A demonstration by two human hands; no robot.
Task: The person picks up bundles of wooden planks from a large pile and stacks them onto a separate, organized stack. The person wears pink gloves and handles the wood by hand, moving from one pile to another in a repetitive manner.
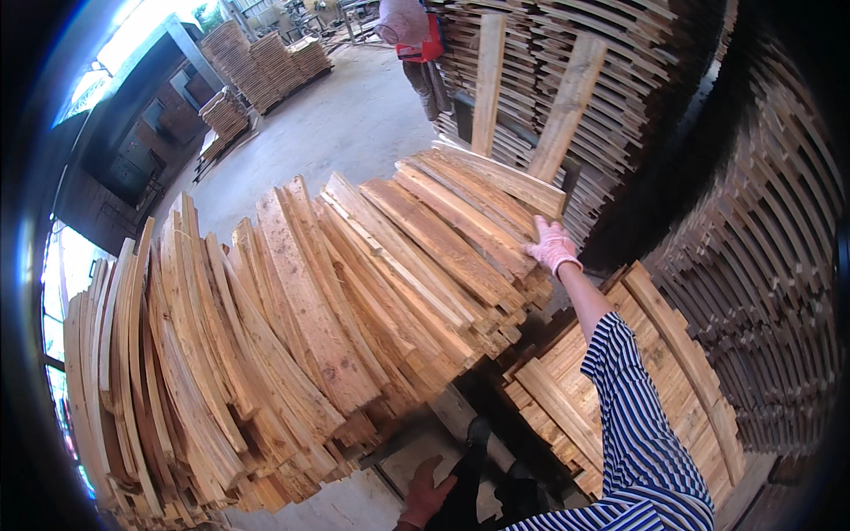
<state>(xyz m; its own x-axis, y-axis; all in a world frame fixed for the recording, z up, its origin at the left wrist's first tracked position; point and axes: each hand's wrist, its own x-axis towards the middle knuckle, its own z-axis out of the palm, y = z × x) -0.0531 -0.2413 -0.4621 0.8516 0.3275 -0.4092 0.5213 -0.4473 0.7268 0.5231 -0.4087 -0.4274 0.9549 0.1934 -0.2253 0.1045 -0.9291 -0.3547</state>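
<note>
A long pile of rough wooden planks (310,319) stretches from the left to the middle in front of me. My right hand (553,246), in a pale pink glove, reaches out to the pile's right end. Its fingers are spread and touch the end of a plank (500,232) there; none is lifted. Low in the middle, in shade below the pile, my left hand (428,492) holds nothing, its thumb and fingers apart. Beneath my right arm lies a stack of flat boards (580,376) with crosswise strips (677,363) on top.
Tall stacks of spaced boards (753,292) rise on the right. Two planks (571,102) lean upright beyond the pile. A person (414,40) in a hat and red top stands at the back. More board stacks (252,66) stand on the concrete floor (354,115) at the far left.
</note>
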